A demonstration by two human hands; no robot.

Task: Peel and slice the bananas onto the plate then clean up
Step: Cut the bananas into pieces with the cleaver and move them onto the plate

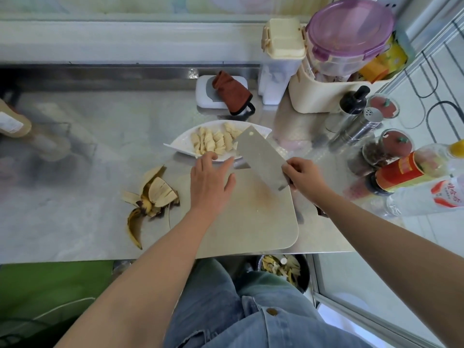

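A white leaf-shaped plate [180, 144] holds several pale banana slices [213, 141] at the middle of the steel counter. My right hand [301, 175] grips a broad cleaver [261, 156], whose blade lies tilted over the plate's near right edge. My left hand [209, 183] hovers flat, fingers apart, over the beige cutting board [251, 222], its fingertips at the plate's rim. Banana peels [153, 197] lie on the counter left of the board.
A brown cloth [232, 92] rests on a white box behind the plate. Storage containers [349, 36], spice jars and bottles [401, 172] crowd the right side. A bin [283, 270] with peel scraps stands below the counter's front edge.
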